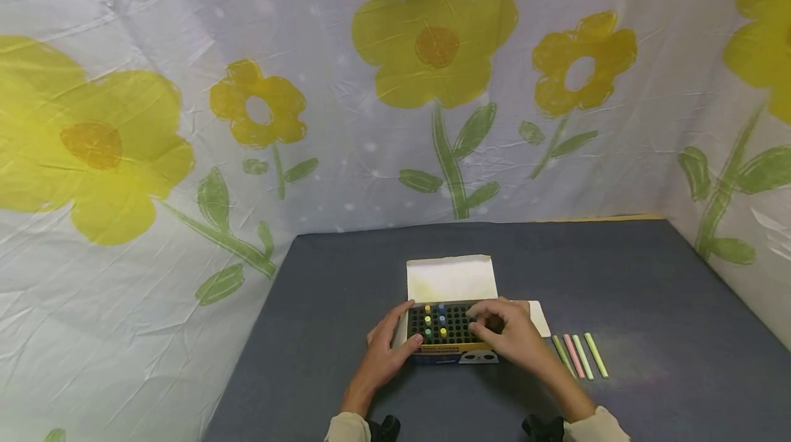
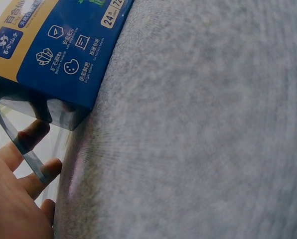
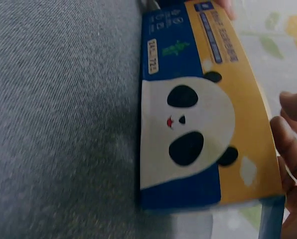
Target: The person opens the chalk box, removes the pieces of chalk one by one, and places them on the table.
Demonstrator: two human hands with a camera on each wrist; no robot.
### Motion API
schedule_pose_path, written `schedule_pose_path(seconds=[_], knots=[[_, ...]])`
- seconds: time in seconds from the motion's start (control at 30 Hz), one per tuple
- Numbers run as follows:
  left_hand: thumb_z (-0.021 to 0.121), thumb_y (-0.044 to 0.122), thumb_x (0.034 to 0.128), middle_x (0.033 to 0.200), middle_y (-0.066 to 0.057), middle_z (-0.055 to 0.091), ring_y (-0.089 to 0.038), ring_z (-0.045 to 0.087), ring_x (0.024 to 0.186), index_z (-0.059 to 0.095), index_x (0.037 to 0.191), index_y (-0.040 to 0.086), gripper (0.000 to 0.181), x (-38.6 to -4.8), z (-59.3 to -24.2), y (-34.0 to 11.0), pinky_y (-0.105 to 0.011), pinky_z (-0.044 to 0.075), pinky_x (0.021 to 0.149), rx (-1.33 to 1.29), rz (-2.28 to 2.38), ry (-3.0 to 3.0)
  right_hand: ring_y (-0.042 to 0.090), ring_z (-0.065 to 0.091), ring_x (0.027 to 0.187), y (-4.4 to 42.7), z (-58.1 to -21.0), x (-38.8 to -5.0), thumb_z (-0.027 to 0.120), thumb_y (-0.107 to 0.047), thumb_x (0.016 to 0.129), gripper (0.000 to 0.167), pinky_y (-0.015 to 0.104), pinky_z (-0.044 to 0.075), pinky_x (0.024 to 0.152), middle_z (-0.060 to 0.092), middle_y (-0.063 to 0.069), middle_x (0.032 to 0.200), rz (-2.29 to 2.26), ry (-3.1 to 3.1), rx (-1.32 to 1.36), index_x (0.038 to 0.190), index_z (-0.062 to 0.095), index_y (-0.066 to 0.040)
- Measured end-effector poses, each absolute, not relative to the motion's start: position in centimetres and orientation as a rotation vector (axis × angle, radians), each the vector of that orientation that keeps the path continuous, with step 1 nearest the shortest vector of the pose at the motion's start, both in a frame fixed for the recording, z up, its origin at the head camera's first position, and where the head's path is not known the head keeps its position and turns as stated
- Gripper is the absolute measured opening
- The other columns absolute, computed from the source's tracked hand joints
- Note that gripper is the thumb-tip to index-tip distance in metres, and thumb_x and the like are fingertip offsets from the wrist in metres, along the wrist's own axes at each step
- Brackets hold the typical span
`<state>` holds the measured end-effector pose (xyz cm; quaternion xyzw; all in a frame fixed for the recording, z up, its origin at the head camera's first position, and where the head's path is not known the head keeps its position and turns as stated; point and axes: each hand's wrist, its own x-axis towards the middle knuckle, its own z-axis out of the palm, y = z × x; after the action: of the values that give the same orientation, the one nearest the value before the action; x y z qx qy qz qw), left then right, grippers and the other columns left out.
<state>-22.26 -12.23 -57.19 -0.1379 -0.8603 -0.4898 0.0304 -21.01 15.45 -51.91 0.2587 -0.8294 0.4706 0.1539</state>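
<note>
An open chalk box (image 1: 426, 359) has a black holed insert (image 1: 457, 324) with several coloured chalk tops (image 1: 443, 332) in its left part. My left hand (image 1: 380, 359) grips the box's left end, thumb at the front corner. The left wrist view has the blue and yellow box (image 2: 64, 55) above my left hand (image 2: 14, 199), beside a side flap. Over the insert's right part is my right hand (image 1: 519, 339), thumb and forefinger bent towards each other. By the panda-printed box (image 3: 188, 119), my right hand (image 3: 294, 149) shows at the edge; whether it holds a chalk is unclear.
The raised white lid (image 1: 452, 278) stands behind the insert, and a white side flap (image 1: 540, 318) sticks out to the right. Several chalk sticks, green, pink (image 1: 573, 356) and pale, lie right of the box on the dark table (image 1: 346, 277). Flower-printed sheets (image 1: 371, 174) surround the table.
</note>
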Motion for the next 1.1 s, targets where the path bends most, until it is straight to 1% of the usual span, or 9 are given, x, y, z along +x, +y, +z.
schedule_pose_path(seconds=[0.07, 0.1, 0.17, 0.23, 0.47, 0.63, 0.73, 0.97, 1.1], knots=[[0.067, 0.044, 0.0937, 0.155, -0.002, 0.05, -0.036, 0.048, 0.137, 0.044, 0.151, 0.041, 0.062, -22.3, -57.3, -12.2, -0.069, 0.018, 0.108, -0.422, -1.509, -2.658, -0.002, 0.054, 0.067, 15.0, -51.8, -21.1, 0.078, -0.004, 0.087, 0.017, 0.034, 0.039, 0.083, 0.063, -0.012, 0.076, 1.318, -2.409, 0.763, 0.103, 0.074, -0.008], [0.067, 0.044, 0.0939, 0.155, -0.002, 0.05, -0.036, 0.048, 0.137, 0.044, 0.151, 0.042, 0.062, -22.3, -57.3, -12.2, -0.069, 0.019, 0.108, -0.42, -1.505, -2.662, -0.002, 0.054, 0.066, 14.8, -51.7, -21.2, 0.078, -0.004, 0.086, 0.017, 0.035, 0.039, 0.083, 0.063, -0.012, 0.076, 1.312, -2.414, 0.781, 0.102, 0.074, -0.008], [0.067, 0.045, 0.094, 0.155, -0.001, 0.05, -0.036, 0.048, 0.137, 0.044, 0.151, 0.042, 0.062, -22.3, -57.3, -12.1, -0.069, 0.019, 0.107, -0.413, -1.509, -2.665, -0.003, 0.053, 0.067, 14.4, -51.6, -21.4, 0.08, -0.004, 0.085, 0.018, 0.041, 0.03, 0.086, 0.063, -0.014, 0.074, 1.262, -2.423, 0.8, 0.101, 0.075, -0.011], [0.067, 0.045, 0.0939, 0.155, -0.001, 0.05, -0.035, 0.048, 0.136, 0.044, 0.151, 0.042, 0.061, -22.3, -57.3, -12.1, -0.069, 0.019, 0.107, -0.409, -1.517, -2.664, -0.003, 0.053, 0.068, 13.9, -51.5, -21.5, 0.081, -0.005, 0.083, 0.019, 0.042, 0.026, 0.086, 0.064, -0.016, 0.074, 1.209, -2.435, 0.811, 0.1, 0.076, -0.013], [0.068, 0.041, 0.0935, 0.153, 0.0, 0.052, -0.034, 0.05, 0.134, 0.045, 0.151, 0.041, 0.062, -22.3, -57.2, -12.3, -0.069, 0.019, 0.108, -0.443, -1.521, -2.636, 0.006, 0.056, 0.075, 12.6, -51.1, -21.8, 0.083, -0.011, 0.083, 0.018, 0.04, 0.027, 0.082, 0.069, -0.015, 0.077, 1.063, -2.505, 0.848, 0.099, 0.078, -0.019], [0.067, 0.042, 0.0937, 0.152, -0.001, 0.053, -0.033, 0.051, 0.133, 0.045, 0.151, 0.041, 0.062, -22.4, -57.4, -12.4, -0.068, 0.019, 0.108, -0.448, -1.496, -2.64, 0.007, 0.057, 0.079, 11.9, -51.1, -22.0, 0.082, -0.011, 0.084, 0.017, 0.045, 0.036, 0.086, 0.071, -0.014, 0.08, 1.034, -2.549, 0.887, 0.1, 0.079, -0.018], [0.067, 0.043, 0.0938, 0.152, 0.0, 0.053, -0.033, 0.05, 0.134, 0.044, 0.151, 0.041, 0.062, -22.5, -57.4, -12.4, -0.067, 0.019, 0.108, -0.443, -1.491, -2.649, 0.007, 0.057, 0.08, 11.7, -51.2, -22.1, 0.081, -0.01, 0.085, 0.017, 0.047, 0.039, 0.087, 0.071, -0.012, 0.081, 1.022, -2.558, 0.906, 0.1, 0.079, -0.017], [0.067, 0.043, 0.0936, 0.152, 0.0, 0.053, -0.032, 0.05, 0.134, 0.045, 0.151, 0.04, 0.061, -22.5, -57.3, -12.3, -0.066, 0.018, 0.108, -0.435, -1.508, -2.653, 0.016, 0.062, 0.089, 12.1, -50.9, -22.3, 0.078, -0.01, 0.088, 0.015, 0.062, 0.038, 0.095, 0.076, -0.005, 0.095, 1.082, -2.622, 0.928, 0.102, 0.079, -0.016], [0.067, 0.043, 0.0933, 0.151, 0.0, 0.054, -0.032, 0.051, 0.132, 0.046, 0.151, 0.04, 0.061, -22.4, -57.2, -12.2, -0.065, 0.018, 0.108, -0.431, -1.517, -2.65, 0.022, 0.065, 0.096, 12.2, -50.7, -22.4, 0.077, -0.011, 0.089, 0.014, 0.066, 0.035, 0.096, 0.077, -0.004, 0.098, 1.1, -2.67, 0.92, 0.101, 0.079, -0.017]])
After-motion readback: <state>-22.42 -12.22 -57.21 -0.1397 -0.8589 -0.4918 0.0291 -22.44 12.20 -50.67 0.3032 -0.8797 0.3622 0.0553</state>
